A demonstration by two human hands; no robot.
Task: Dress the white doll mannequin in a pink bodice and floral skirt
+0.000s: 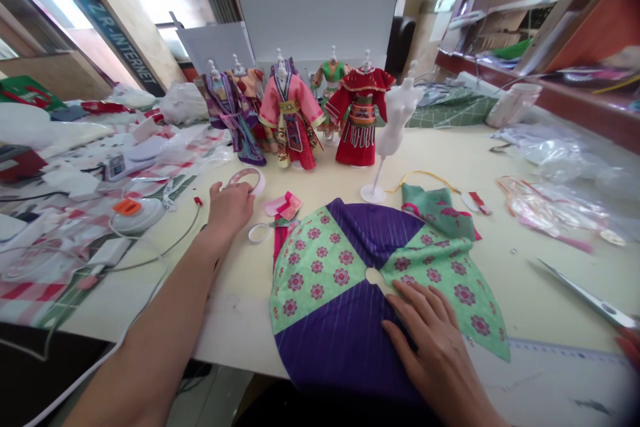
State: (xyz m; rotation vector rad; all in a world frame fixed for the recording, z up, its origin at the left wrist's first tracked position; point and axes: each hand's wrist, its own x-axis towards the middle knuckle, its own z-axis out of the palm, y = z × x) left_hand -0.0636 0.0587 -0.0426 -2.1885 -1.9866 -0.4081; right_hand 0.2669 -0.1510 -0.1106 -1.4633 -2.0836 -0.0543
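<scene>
My left hand (231,205) reaches forward on the table, its fingers closed on the near edge of a roll of tape (259,181). Flat on a round cloth skirt piece (320,263) rests my right hand (430,327), fingers stretched out. The piece has alternating purple striped and green flowered panels, with a small round hole at its middle. A narrow white ring (259,233) lies between the tape and the cloth. Small pink scraps (285,205) sit at the cloth's far left edge. A folded teal garment piece (435,207) touches its far right edge.
Small dress forms in costumes, one in a pink robe (290,107), one in a red dress (361,117), stand at the back. A bare white form (397,117) is nearer. Scissors (590,297) and a clear ruler (560,349) lie right; cables and a scale (120,165) left.
</scene>
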